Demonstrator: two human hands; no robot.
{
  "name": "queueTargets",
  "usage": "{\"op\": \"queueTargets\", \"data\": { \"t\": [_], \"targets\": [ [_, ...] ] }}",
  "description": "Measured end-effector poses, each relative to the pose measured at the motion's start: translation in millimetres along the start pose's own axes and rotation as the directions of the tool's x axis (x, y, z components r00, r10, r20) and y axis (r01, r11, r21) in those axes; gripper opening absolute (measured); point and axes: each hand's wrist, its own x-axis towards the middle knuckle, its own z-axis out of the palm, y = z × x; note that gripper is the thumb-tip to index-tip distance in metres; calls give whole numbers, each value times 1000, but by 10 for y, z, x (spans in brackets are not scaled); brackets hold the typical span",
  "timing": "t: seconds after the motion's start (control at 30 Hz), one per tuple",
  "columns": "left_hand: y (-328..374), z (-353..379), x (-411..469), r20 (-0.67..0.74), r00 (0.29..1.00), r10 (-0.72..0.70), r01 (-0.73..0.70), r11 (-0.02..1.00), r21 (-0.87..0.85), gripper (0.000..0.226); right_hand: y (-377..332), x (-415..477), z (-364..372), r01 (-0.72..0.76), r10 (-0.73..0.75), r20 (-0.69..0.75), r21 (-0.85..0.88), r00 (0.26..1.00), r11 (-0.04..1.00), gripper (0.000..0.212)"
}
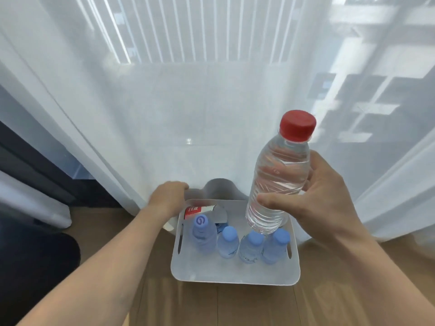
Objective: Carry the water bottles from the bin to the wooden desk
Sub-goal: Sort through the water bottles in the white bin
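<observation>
My right hand grips a clear water bottle with a red cap, held upright above the right side of the white bin. Several blue-capped bottles stand in a row inside the bin. A red-and-white labelled item lies at the bin's back left. My left hand is at the bin's back left corner, fingers curled over against the curtain; what it touches is hidden.
The bin sits on a wooden floor against a sheer white curtain over a window. A dark object lies at the left on the floor. The wooden desk is not in view.
</observation>
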Motion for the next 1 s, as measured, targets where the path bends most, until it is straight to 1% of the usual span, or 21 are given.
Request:
{"op": "queueTargets", "data": {
  "t": [0.03, 0.07, 0.1, 0.13, 0.17, 0.2, 0.23, 0.27, 0.3, 0.33, 0.4, 0.47, 0.5, 0.53, 0.63, 0.73, 0.83, 0.9, 1.0],
  "targets": [
    [68, -137, -30, -58, 998, 6, -13, 994, -110, 42, 14, 9, 7, -1, 1, -1, -9, 1000, 1000, 61],
    [165, -308, -71, -94, 994, 48, -73, 956, -283, 41, 30, 19, 14, -3, 3, -3, -13, 1000, 1000, 62],
    [294, -510, -154, -88, 988, 123, -151, 852, -501, 38, 45, 31, 32, -6, 5, -4, -14, 1000, 1000, 63],
    [449, -727, -278, -46, 967, 249, -209, 682, -701, 38, 56, 40, 54, -3, 3, -1, -18, 1000, 1000, 64],
    [593, -914, -405, -20, 922, 386, -236, 521, -820, 43, 63, 50, 80, 0, 0, 3, -28, 1000, 1000, 65],
    [731, -1061, -518, -16, 866, 500, -276, 451, -849, 52, 70, 59, 107, 1, -1, 6, -34, 1000, 999, 66],
    [869, -1162, -615, -26, 824, 565, -346, 467, -814, 58, 77, 66, 134, -3, 3, 5, -32, 1000, 999, 67],
    [977, -1200, -686, -57, 807, 587, -427, 515, -743, 58, 93, 75, 160, -16, 16, 2, -26, 1000, 1000, 68],
    [1053, -1193, -733, -117, 811, 573, -499, 573, -650, 53, 104, 82, 178, -29, 29, 2, -17, 1000, 999, 68],
    [1107, -1179, -769, -179, 822, 541, -533, 618, -578, 47, 128, 98, 189, -44, 44, 10, -10, 999, 999, 70],
    [1136, -1109, -772, -235, 831, 505, -548, 666, -506, 39, 156, 113, 182, -70, 71, 79, -17, 994, 997, 76],
    [1117, -950, -715, -220, 861, 459, -506, 723, -470, 38, 173, 112, 137, -103, 110, 140, -58, 984, 993, 91],
    [1104, -846, -675, -206, 883, 422, -468, 749, -469, 40, 171, 113, 90, -122, 131, 126, -80, 983, 989, 94],
    [1097, -732, -636, -191, 902, 387, -430, 771, -470, 42, 160, 117, 32, -132, 139, 86, -82, 987, 988, 91],
    [1090, -381, -483, -135, 931, 340, -364, 828, -426, 47, 122, 120, -174, -131, 132, -38, 9, 991, 991, 67],
    [1062, -85, -310, -47, 951, 305, -297, 860, -415, 50, 126, 105, -312, -140, 141, -51, 23, 989, 990, 51],
    [1051, 182, -204, 50, 959, 280, -228, 863, -451, 41, 153, 67, -389, -132, 132, -46, -5, 990, 991, 39],
    [1065, 305, -161, 73, 961, 266, -198, 851, -487, 39, 171, 46, -445, -121, 120, -59, -14, 991, 992, 34],
    [1095, 405, -107, 87, 963, 256, -188, 865, -466, 42, 198, 23, -539, -112, 110, -93, -16, 990, 994, 30]
  ]
}}
